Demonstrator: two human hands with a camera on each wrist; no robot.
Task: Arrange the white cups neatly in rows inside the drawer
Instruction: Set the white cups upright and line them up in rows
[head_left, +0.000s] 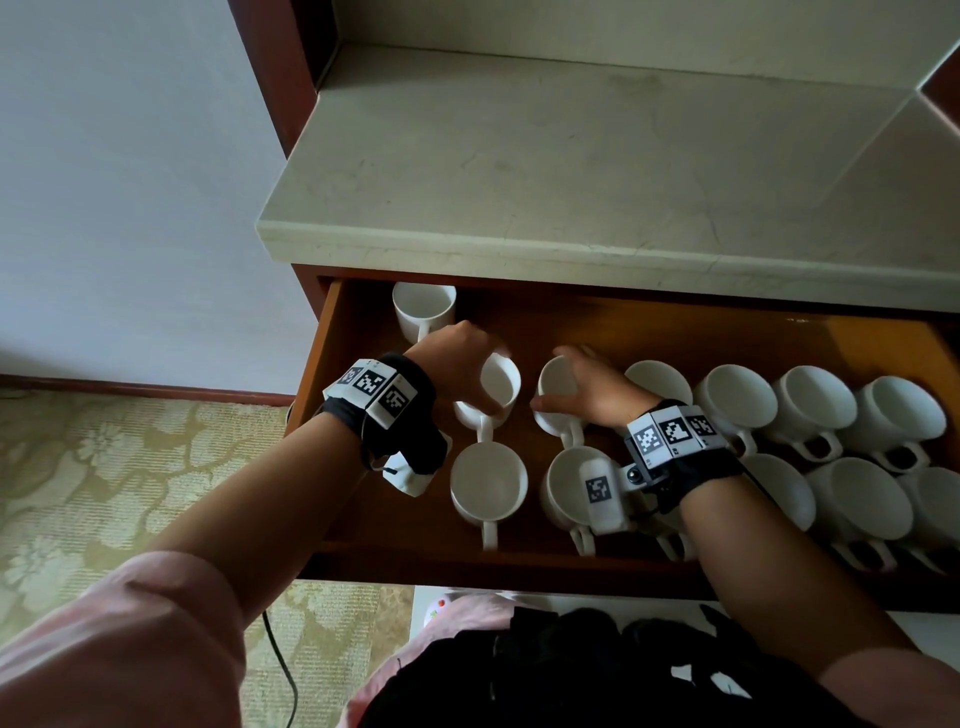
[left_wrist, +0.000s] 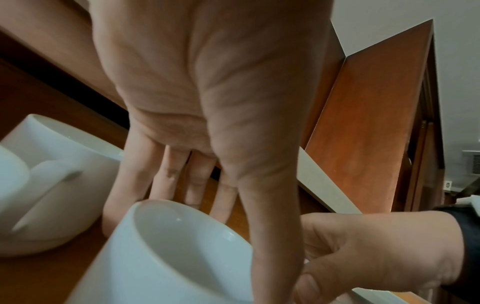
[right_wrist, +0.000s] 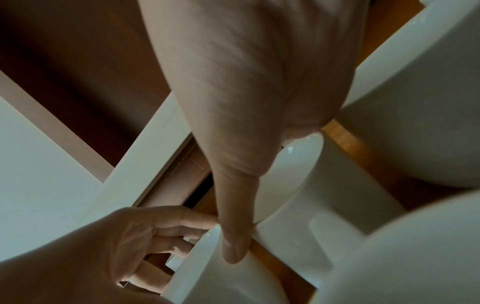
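Observation:
An open wooden drawer (head_left: 701, 332) holds several white cups in two rows. My left hand (head_left: 457, 358) grips a cup (head_left: 501, 387) at the left end of the back row, fingers behind it and thumb in front; the left wrist view shows this cup (left_wrist: 168, 246) under the palm. My right hand (head_left: 589, 387) grips the neighbouring cup (head_left: 558, 379), and its thumb (right_wrist: 233, 246) points down between the two cups. The back row runs on to the right (head_left: 735, 400). A front row (head_left: 488, 480) lies nearer me. One lone cup (head_left: 423, 309) stands at the back left corner.
A pale stone countertop (head_left: 571, 182) overhangs the drawer's back. The drawer's left wall (head_left: 324, 415) is close to my left wrist. Patterned carpet (head_left: 130, 493) and a white wall (head_left: 130, 182) lie to the left. Bare drawer floor (head_left: 727, 338) shows behind the back row.

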